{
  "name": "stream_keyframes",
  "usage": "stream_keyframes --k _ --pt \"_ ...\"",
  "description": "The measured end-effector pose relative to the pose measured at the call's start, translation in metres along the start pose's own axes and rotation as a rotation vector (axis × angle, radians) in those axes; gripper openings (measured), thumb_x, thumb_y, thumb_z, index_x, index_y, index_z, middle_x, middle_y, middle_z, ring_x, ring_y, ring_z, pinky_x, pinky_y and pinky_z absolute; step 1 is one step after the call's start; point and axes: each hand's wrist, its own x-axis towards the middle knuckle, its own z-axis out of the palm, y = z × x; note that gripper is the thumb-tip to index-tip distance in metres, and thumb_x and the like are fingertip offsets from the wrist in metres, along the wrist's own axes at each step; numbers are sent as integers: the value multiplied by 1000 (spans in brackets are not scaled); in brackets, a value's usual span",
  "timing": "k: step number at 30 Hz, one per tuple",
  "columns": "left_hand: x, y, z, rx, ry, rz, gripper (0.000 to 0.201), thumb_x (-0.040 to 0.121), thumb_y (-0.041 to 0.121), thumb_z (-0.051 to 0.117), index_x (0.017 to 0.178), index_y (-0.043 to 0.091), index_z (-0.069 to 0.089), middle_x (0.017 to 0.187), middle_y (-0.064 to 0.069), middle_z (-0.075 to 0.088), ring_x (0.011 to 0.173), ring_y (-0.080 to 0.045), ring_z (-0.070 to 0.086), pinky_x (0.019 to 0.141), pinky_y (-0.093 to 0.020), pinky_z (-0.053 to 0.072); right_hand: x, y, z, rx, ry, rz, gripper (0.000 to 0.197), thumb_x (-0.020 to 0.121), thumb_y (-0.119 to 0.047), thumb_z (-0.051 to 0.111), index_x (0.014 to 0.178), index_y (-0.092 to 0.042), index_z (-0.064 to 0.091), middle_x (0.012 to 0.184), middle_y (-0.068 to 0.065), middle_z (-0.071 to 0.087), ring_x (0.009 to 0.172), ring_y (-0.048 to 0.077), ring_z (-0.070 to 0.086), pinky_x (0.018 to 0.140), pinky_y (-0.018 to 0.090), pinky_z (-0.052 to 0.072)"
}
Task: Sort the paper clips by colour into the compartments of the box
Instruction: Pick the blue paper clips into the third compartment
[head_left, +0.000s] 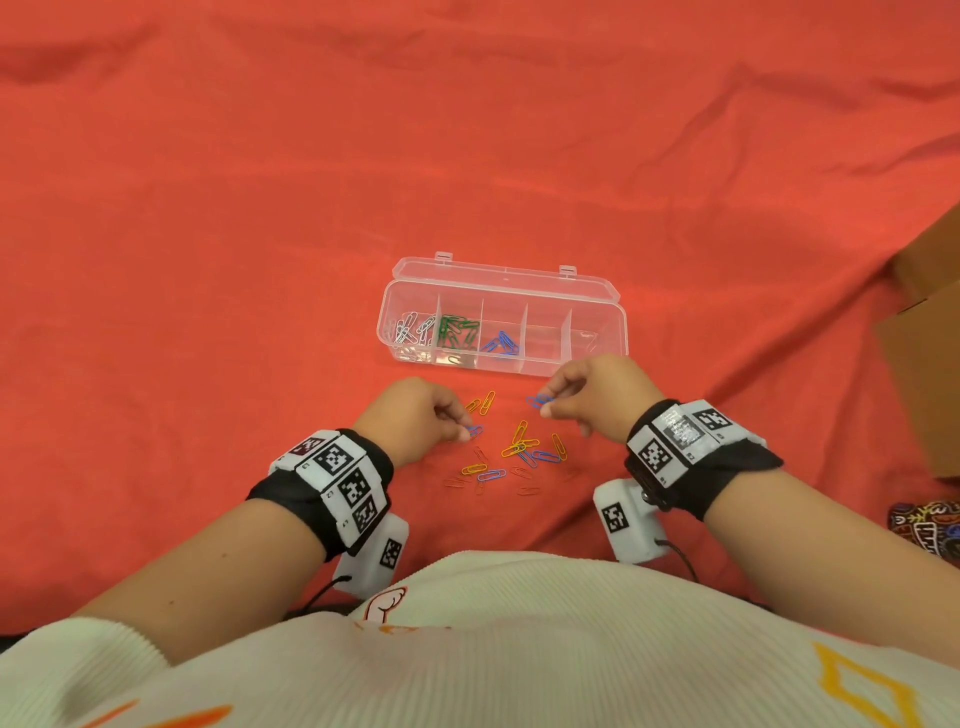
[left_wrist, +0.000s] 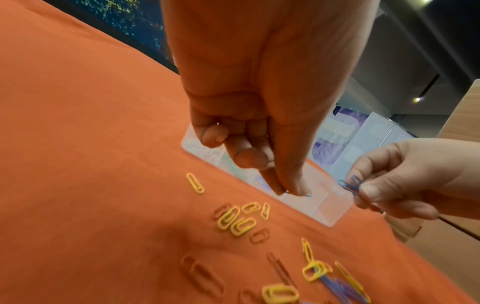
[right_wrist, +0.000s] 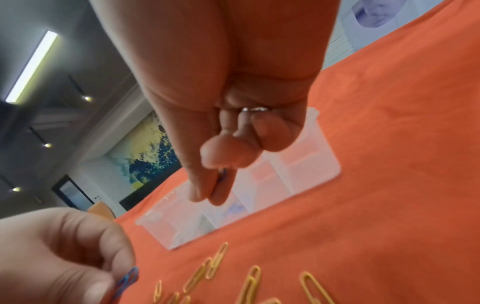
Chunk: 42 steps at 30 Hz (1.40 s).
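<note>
A clear plastic box (head_left: 597, 358) with its lid open lies on the red cloth. Its compartments hold white clips (head_left: 413, 330), green clips (head_left: 457, 332) and blue clips (head_left: 501, 344). Loose yellow clips (head_left: 519, 441), blue ones (head_left: 491, 475) and red ones (head_left: 527, 490) lie scattered in front of it. My left hand (head_left: 460, 426) pinches blue clips (head_left: 474, 431) just above the cloth, left of the pile. My right hand (head_left: 545, 402) pinches blue clips (head_left: 537, 400) near the box's front wall. The box (left_wrist: 330, 211) (right_wrist: 311, 170) also appears in both wrist views.
A brown cardboard box (head_left: 924, 338) stands at the right edge. A patterned object (head_left: 927, 525) lies near my right forearm. Wrinkled red cloth (head_left: 260, 260) covers the whole surface around the box.
</note>
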Motion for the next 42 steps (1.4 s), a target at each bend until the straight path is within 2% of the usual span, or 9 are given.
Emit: stream_keyframes --k 4,9,15,21,24,27,30,35,42 --pt "9 14 -14 -41 121 52 9 75 17 71 84 15 73 69 -1 64 61 -7 55 56 -13 39 10 -15 -7 65 142 -19 9 79 -20 71 86 -15 73 24 -16 45 22 1 40 33 8 29" --pt "29 31 -23 -111 296 36 6 76 14 69 81 10 69 58 9 51 54 -4 47 48 -5 36 34 -27 -9 137 233 36 17 84 -22 65 96 -15 74 25 -20 47 23 0 42 40 13 37" --pt "52 44 -23 -100 335 -13 10 79 15 65 87 11 70 74 -5 62 71 -19 56 64 -29 43 46 -41 -9 233 195 147 20 85 -12 59 102 -12 70 20 -5 45 18 2 37 26 10 28" --pt "55 42 -18 -94 296 -4 19 82 11 57 96 15 70 80 -1 62 77 -17 58 68 -24 40 48 -40 -3 326 131 142 25 91 -18 54 113 -12 62 42 3 64 60 33 60 45 28 43" --pt "50 39 -15 -114 313 32 16 80 12 60 90 18 70 76 2 63 69 -12 56 59 -17 39 44 -32 -2 307 160 67 17 90 -17 55 103 -16 65 79 17 73 49 19 64 36 16 41" --pt "38 35 -11 -127 320 123 15 77 12 62 86 21 70 74 10 60 57 8 50 52 -2 32 35 -25 -2 263 180 -34 14 86 -14 59 96 -15 69 70 1 67 38 7 56 36 6 34" --pt "24 28 -3 -88 257 193 12 77 15 65 84 23 70 73 14 57 59 15 46 56 -4 32 26 -14 -5 181 126 -85 10 85 -14 61 89 -17 69 66 -4 62 31 0 48 43 7 37" --pt "9 9 17 37 112 191 11 75 19 69 86 22 69 78 9 58 64 3 48 59 -6 31 18 8 3 -15 -36 -30 7 80 -13 67 85 -18 69 63 -5 59 31 -4 47 40 5 37" --pt "-1 -5 42 245 -131 138 11 74 26 69 84 23 67 87 3 59 86 -15 60 80 -35 50 5 24 35 -327 -128 95 16 73 -23 75 86 -17 69 70 -8 54 74 14 53 69 23 39"
